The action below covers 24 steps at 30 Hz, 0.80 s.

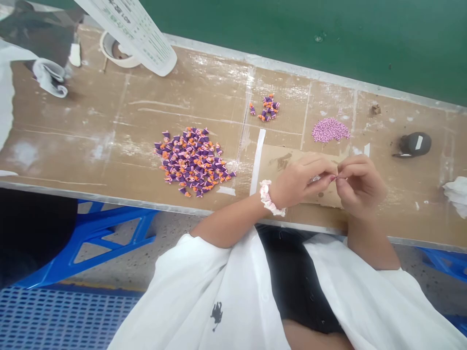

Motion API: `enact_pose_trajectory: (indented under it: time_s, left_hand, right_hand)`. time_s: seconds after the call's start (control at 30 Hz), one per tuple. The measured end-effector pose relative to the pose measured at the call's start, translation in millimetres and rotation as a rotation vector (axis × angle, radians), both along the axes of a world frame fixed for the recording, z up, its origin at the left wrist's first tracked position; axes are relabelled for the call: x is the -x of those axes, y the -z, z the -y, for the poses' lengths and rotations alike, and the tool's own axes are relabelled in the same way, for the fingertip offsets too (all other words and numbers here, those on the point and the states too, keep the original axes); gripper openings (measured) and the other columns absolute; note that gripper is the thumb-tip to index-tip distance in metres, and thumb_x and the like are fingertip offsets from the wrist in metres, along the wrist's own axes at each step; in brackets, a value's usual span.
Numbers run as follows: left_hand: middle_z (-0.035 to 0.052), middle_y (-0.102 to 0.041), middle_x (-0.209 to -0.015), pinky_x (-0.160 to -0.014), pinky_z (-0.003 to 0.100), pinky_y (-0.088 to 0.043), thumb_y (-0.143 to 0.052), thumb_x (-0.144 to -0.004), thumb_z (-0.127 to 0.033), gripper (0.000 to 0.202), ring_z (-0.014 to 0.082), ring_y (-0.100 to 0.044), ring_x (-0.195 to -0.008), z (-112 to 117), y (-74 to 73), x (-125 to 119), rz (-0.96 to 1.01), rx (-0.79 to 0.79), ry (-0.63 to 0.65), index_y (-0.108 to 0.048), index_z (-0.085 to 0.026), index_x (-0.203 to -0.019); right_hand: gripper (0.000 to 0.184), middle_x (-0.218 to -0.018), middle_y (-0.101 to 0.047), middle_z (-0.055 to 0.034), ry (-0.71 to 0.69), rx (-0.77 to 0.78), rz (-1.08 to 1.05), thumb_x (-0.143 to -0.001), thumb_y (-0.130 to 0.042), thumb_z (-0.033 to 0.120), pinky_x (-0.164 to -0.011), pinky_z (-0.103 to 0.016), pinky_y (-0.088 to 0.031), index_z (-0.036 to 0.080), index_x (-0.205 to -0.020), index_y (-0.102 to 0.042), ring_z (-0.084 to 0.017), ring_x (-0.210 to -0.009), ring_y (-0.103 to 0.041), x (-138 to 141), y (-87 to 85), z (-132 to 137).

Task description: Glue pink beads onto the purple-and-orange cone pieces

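On a cardboard-covered table (204, 80), a tiny pink piece (336, 178) is pinched between the fingertips of the left hand (304, 179) and right hand (361, 184), nearer the person than the bead pile (330, 131); its direction and long axis are too small to tell. Left of that pile lies a purple-and-orange heap (193, 163); right, a black case (416, 144).

1. Left hand (304, 179) and right hand (363, 183) — side by side over the cardboard sheet (272, 166) on the table (91, 112).
2. Beyond both hands: a heap of beads (330, 130).
3. Beyond and left of them: a cluster of pieces (269, 109).
4. Well left of the left hand: a pile of pieces (193, 163).
5. Far left, farther beyond: a tape roll (126, 62), partly covered by a container (146, 39).
6. Right of the right hand: an unidentified object (418, 144).
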<state>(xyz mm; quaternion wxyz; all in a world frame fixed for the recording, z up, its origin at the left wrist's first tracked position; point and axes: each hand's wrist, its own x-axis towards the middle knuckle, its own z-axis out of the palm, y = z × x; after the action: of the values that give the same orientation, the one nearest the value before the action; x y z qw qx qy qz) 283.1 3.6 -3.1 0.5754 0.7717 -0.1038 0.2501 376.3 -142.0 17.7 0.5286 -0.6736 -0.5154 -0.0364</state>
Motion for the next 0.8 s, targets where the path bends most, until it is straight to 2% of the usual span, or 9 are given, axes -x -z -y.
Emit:
enact_pose_trajectory:
  time_s: [0.13, 0.2, 0.27, 0.37, 0.43, 0.5, 0.57, 0.63, 0.8]
  left_hand:
    - [0.0065, -0.067, -0.089, -0.075, 0.026, -0.049, -0.047, -0.098, -0.037, 0.024, 0.0122, -0.062, -0.082, -4, -1.4, 0, -0.071, -0.016, -0.065, -0.060, -0.017, -0.096]
    - [0.0086, -0.067, -0.099, -0.075, 0.026, -0.049, -0.047, -0.098, -0.040, 0.028, 0.0129, -0.062, -0.085, -13, -2.8, -1, -0.133, -0.070, -0.152, -0.059, -0.016, -0.106]
    - [0.0112, -0.065, -0.112, -0.084, 0.029, -0.050, -0.048, -0.098, -0.036, 0.028, 0.0151, -0.062, -0.094, -31, -5.9, -2, -0.225, -0.184, -0.300, -0.059, -0.015, -0.113]
    - [0.0139, -0.064, -0.117, -0.096, 0.038, -0.046, -0.055, -0.094, -0.032, 0.024, 0.0231, -0.061, -0.107, -69, -15.4, 7, -0.619, -0.379, -0.615, -0.062, -0.015, -0.110]
    - [0.0154, -0.067, -0.110, -0.092, 0.042, -0.047, -0.057, -0.092, -0.033, 0.022, 0.0281, -0.063, -0.105, -95, -23.5, 21, -1.007, -0.414, -0.783, -0.063, -0.014, -0.102]
    - [0.0146, -0.070, -0.107, -0.091, 0.042, -0.049, -0.056, -0.091, -0.033, 0.019, 0.0300, -0.065, -0.106, -117, -30.4, 39, -1.228, -0.405, -0.890, -0.063, -0.016, -0.096]
    - [0.0128, -0.072, -0.105, -0.090, 0.041, -0.050, -0.059, -0.087, -0.035, 0.018, 0.0306, -0.066, -0.104, -131, -34.2, 55, -1.356, -0.371, -0.920, -0.062, -0.018, -0.089]
    - [0.0123, -0.073, -0.100, -0.088, 0.041, -0.051, -0.062, -0.082, -0.036, 0.017, 0.0310, -0.068, -0.101, -138, -35.4, 65, -1.448, -0.352, -0.871, -0.062, -0.019, -0.080]
    - [0.0111, -0.074, -0.098, -0.088, 0.039, -0.052, -0.063, -0.079, -0.030, 0.013, 0.0293, -0.069, -0.099, -137, -36.2, 67, -1.501, -0.380, -0.779, -0.062, -0.020, -0.072]
  right_hand:
    - [0.010, -0.075, -0.055, -0.0006, 0.001, -0.022, -0.011, -0.083, -0.063, 0.016, -0.058, -0.034, -0.042, 0.024, -0.082, -0.057, -0.017, -0.064, -0.053, -7, -1.1, 5]
    - [0.009, -0.073, -0.055, -0.0015, 0.003, -0.043, 0.003, -0.082, -0.063, 0.017, -0.056, -0.036, -0.041, 0.024, -0.082, -0.058, -0.018, -0.063, -0.053, -10, -1.9, 7]
    - [0.009, -0.071, -0.054, -0.0026, -0.001, -0.033, -0.001, -0.082, -0.064, 0.018, -0.054, -0.038, -0.040, 0.025, -0.082, -0.059, -0.020, -0.060, -0.052, -11, -4.2, 9]
    - [0.010, -0.070, -0.054, -0.0042, -0.017, 0.040, -0.024, -0.084, -0.062, 0.017, -0.052, -0.040, -0.040, 0.027, -0.081, -0.058, -0.021, -0.060, -0.053, -11, -10.0, 8]
    - [0.012, -0.070, -0.054, -0.0040, -0.054, 0.042, -0.010, -0.083, -0.063, 0.016, -0.049, -0.039, -0.039, 0.026, -0.081, -0.058, -0.020, -0.059, -0.054, -12, -12.8, 6]
    - [0.012, -0.069, -0.055, -0.0031, -0.088, 0.021, 0.010, -0.081, -0.064, 0.014, -0.046, -0.037, -0.039, 0.025, -0.080, -0.058, -0.019, -0.057, -0.053, -13, -13.0, 5]
    - [0.012, -0.069, -0.055, -0.0023, -0.089, 0.002, 0.017, -0.081, -0.065, 0.014, -0.046, -0.035, -0.039, 0.025, -0.080, -0.058, -0.018, -0.056, -0.053, -14, -10.8, 5]
    - [0.012, -0.069, -0.055, -0.0025, -0.074, 0.007, 0.001, -0.082, -0.064, 0.015, -0.048, -0.036, -0.040, 0.025, -0.080, -0.059, -0.018, -0.058, -0.053, -15, -7.8, 6]
    - [0.012, -0.068, -0.054, -0.0010, -0.042, 0.038, -0.023, -0.084, -0.063, 0.016, -0.051, -0.036, -0.041, 0.026, -0.080, -0.059, -0.019, -0.060, -0.053, -15, -6.1, 8]
